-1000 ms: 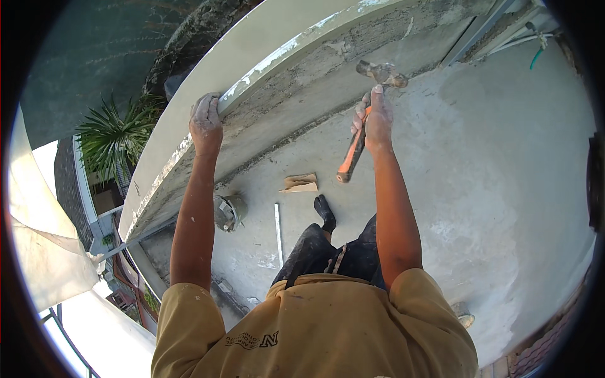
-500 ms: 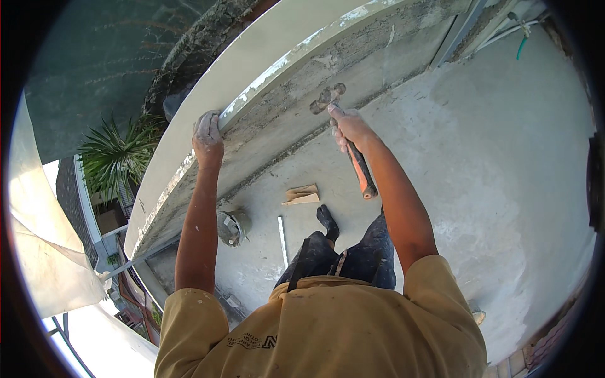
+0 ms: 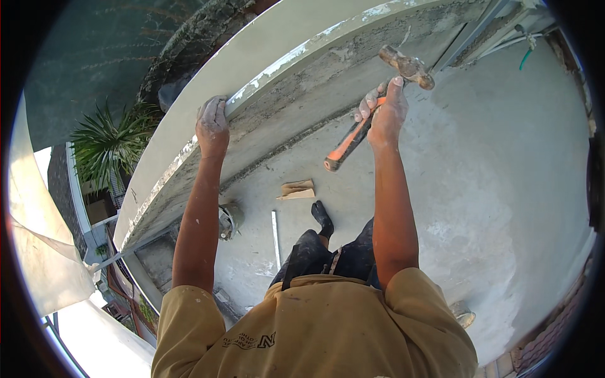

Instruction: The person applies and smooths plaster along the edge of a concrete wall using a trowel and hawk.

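My right hand (image 3: 386, 116) is closed round the handle of a hammer (image 3: 359, 135) with black and orange grips. The worn, dusty hammer head (image 3: 406, 66) points up and away from me, above the wall's inner face. The handle's end slants down to the left. My left hand (image 3: 213, 126), coated in white dust, is at the top edge of a curved low wall (image 3: 170, 129). Its fingers are curled and pressed together, and whatever lies beneath them is hidden. Chipped white patches (image 3: 283, 60) run along the wall's edge beside that hand.
On the concrete floor (image 3: 479, 170) lie a torn piece of cardboard (image 3: 296, 189) and a pale straight strip (image 3: 276, 239). A bucket (image 3: 230, 220) stands against the wall's foot. Past the wall are a spiky palm (image 3: 110, 145) and dark green water (image 3: 94, 57).
My right hand has swung the hammer up and to the right, and its handle now slants the other way. The left hand stays at the wall's edge.
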A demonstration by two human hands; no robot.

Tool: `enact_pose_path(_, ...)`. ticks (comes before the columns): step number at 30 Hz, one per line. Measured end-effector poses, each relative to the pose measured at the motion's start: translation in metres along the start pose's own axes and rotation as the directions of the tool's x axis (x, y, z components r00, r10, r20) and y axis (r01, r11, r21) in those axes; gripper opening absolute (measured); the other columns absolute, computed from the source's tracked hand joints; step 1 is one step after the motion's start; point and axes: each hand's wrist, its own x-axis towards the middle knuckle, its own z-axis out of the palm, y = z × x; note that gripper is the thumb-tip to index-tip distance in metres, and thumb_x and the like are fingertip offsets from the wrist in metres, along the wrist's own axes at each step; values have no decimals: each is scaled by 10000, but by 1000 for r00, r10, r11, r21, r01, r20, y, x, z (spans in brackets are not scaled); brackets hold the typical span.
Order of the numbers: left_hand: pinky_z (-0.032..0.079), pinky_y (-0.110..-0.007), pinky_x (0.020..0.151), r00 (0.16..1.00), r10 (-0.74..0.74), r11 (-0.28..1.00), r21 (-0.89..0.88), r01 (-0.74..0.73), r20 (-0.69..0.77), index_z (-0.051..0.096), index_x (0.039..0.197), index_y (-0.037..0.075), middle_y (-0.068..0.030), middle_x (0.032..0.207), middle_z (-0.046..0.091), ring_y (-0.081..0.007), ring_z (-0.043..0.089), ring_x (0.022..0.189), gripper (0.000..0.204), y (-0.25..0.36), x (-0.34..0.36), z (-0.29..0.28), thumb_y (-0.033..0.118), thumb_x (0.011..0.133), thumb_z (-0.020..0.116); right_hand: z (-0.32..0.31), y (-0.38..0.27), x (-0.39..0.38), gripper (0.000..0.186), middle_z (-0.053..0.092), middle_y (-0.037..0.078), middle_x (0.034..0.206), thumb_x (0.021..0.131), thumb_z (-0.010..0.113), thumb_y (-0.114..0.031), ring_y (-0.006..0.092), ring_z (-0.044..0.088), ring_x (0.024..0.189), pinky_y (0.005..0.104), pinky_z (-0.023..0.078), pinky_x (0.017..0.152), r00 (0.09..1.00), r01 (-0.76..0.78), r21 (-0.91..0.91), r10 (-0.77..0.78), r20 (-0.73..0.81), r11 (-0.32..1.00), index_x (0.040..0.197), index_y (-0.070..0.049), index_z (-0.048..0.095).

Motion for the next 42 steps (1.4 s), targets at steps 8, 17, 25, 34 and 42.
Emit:
enact_pose_path(8, 480, -383, 885, 1000, -5, 1000, 19, 5, 20, 682, 988, 14, -154, 1028, 671, -329, 625, 984, 161, 0, -2, -2, 85, 916, 556, -13, 19, 4, 432, 417, 5, 559, 990, 441, -509, 131, 413, 405, 317, 392, 396, 986, -89, -142, 108, 130, 986, 822, -111, 418)
enact_pose_path(17, 475, -383, 897, 1000, -16, 999, 48, 15, 27, 683, 993, 12, -156, 1040, 671, -332, 618, 999, 167, -4, -5, -2, 95, 927, 555, -11, 20, -2, 437, 413, 2, 558, 987, 466, -496, 116, 395, 393, 307, 387, 378, 988, -56, -217, 85, 127, 974, 801, -104, 419)
enact_pose_path(25, 474, -381, 901, 1000, -24, 998, 59, 24, 5, 684, 998, 12, -155, 1038, 674, -333, 620, 999, 174, -4, -3, 0, 94, 924, 551, -25, 13, -10, 464, 428, 16, 539, 999, 441, -474, 139, 425, 391, 316, 405, 389, 893, -262, -407, 380, 242, 875, 729, -99, 403)
enact_pose_path(34, 479, -386, 896, 999, -15, 999, 42, 14, 30, 688, 994, 11, -156, 1032, 676, -328, 625, 998, 168, 2, -4, 4, 82, 919, 556, -26, 58, 25, 432, 425, 13, 568, 983, 452, -522, 143, 407, 390, 326, 368, 377, 929, -326, -284, 362, 84, 902, 843, -114, 427)
enact_pose_path(42, 480, -384, 891, 1000, -15, 1000, 19, 14, 22, 687, 990, 15, -148, 1024, 680, -320, 628, 980, 157, 11, 3, 1, 82, 914, 567, -11, 58, 28, 430, 410, 16, 569, 996, 436, -482, 145, 407, 387, 330, 392, 368, 983, -114, 106, 128, -134, 988, 821, -91, 396)
